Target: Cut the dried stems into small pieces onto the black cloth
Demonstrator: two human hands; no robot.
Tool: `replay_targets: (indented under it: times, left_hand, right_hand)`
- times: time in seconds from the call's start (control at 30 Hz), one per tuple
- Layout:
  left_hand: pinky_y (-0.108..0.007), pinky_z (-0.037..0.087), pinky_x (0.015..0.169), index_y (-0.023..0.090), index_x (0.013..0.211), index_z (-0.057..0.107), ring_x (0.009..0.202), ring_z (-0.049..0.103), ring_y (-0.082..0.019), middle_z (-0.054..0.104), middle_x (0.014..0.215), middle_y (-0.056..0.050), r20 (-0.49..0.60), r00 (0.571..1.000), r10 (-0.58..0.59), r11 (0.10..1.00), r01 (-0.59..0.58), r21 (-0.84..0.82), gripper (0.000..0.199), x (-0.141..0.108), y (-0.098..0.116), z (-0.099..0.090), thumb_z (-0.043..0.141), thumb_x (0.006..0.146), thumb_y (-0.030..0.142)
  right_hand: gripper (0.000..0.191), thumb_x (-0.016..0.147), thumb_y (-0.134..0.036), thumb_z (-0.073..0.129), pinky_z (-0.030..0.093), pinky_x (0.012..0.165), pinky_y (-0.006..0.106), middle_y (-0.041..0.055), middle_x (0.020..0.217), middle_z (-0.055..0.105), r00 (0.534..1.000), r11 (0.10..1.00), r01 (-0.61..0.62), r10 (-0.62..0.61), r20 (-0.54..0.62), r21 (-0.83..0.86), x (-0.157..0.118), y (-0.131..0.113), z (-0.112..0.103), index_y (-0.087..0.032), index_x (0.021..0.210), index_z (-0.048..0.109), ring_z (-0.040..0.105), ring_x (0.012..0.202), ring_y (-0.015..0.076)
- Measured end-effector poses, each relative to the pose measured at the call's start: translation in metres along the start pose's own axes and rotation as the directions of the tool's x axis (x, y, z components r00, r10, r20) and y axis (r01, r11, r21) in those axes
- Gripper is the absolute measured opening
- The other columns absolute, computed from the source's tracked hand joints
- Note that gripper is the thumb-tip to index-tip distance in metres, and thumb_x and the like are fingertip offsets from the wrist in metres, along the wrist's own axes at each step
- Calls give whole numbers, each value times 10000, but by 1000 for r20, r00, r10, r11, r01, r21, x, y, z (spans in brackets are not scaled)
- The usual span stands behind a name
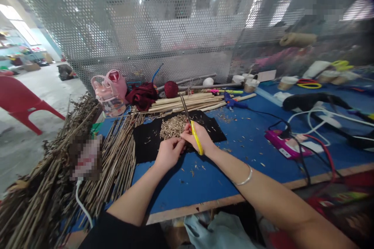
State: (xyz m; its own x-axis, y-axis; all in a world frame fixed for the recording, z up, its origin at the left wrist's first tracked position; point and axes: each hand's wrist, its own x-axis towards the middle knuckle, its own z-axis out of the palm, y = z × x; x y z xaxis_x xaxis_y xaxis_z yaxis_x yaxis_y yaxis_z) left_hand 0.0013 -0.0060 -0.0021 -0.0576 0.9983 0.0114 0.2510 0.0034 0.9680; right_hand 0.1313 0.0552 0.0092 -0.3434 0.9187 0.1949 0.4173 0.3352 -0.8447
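Observation:
My right hand is closed around a pair of scissors with yellow handles. The blades point away from me and up, above a pile of short, pale brown cut pieces. Right beside it, my left hand is pinched, its fingertips nearly meeting those of my right hand. Whatever lies between the left fingertips is too small or hidden to make out. Both hands are over the near edge of a black cloth, which lies under the pile on the blue tabletop.
Thin dry stalks and leafy branches lie at left. Behind the cloth are pale sticks, dark red yarn, a pink bag and a blue glue gun. Cables surround a magenta power strip at right.

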Motion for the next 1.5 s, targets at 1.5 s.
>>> replay_targets:
  times: [1.5]
  left_hand:
    - [-208,387,522,174,592,587,518,544,-123,622,575,-15,-240,968,67,993,-42,110,274,5,0,-5,467,782,330]
  right_hand:
    - [670,616,-735,522,402,647,286,105,910,641,970,754,12,151,191,-657,-24,-8,-10,-175,982,488,621,856,270]
